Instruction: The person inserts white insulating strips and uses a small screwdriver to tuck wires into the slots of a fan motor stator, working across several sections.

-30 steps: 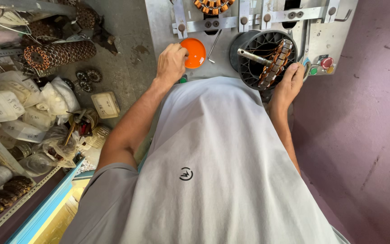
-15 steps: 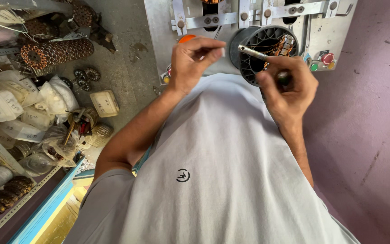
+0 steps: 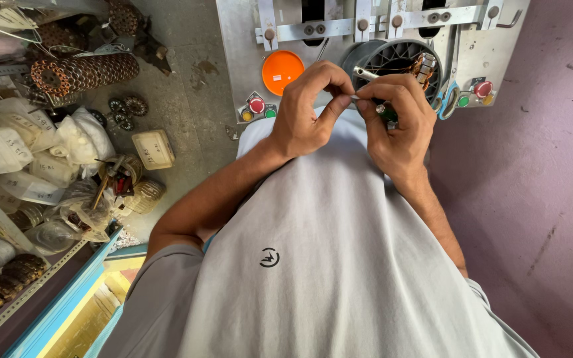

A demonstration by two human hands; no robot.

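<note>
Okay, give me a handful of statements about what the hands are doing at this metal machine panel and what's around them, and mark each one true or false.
1. The left hand and right hand meet fingertip to fingertip in front of the chest. True.
2. The right hand holds a small green-handled tool. True.
3. The left hand presses the orange disc on the metal panel. False: the disc sits untouched above the hand.
4. The ribbed round housing with copper windings lies on the floor. False: it is mounted on the panel.
5. White bags are piled at the left. True.
</note>
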